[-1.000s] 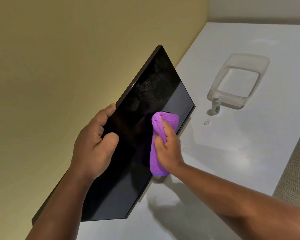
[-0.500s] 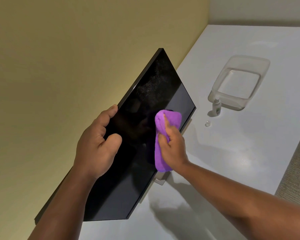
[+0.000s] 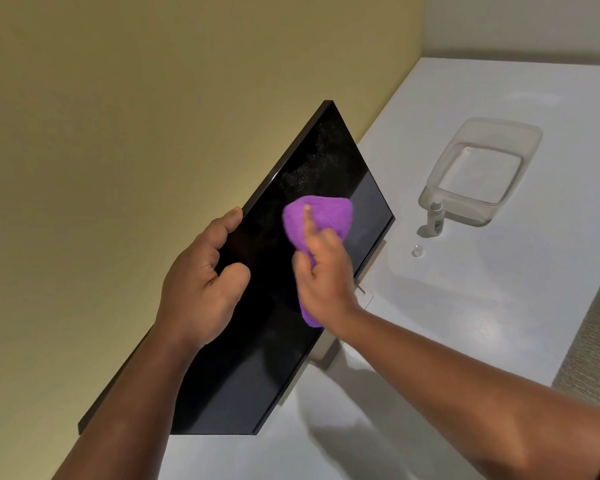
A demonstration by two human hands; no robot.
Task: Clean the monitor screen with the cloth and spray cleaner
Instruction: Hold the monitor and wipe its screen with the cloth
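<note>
A black monitor [image 3: 326, 157] stands on the white table, its dark screen facing me, with fine spray specks on its upper part. My left hand [image 3: 201, 282] grips the monitor's top edge, fingers curled over the rim and thumb on the screen. My right hand [image 3: 321, 271] holds a purple cloth [image 3: 326, 213] against the middle of the screen, forefinger stretched along the cloth. The small spray bottle [image 3: 434, 220] stands upright on the table to the right of the monitor, with its clear cap [image 3: 417, 251] lying beside it.
A clear plastic tub [image 3: 520, 168] sits on the white table [image 3: 465, 323] just behind the spray bottle. A yellow wall [image 3: 118, 133] runs close behind the monitor. The table's right edge meets a grey textured surface [image 3: 593, 341].
My right hand has slid the purple cloth up and toward the middle of the screen from near its lower edge. My left hand has kept its grip on the top rim.
</note>
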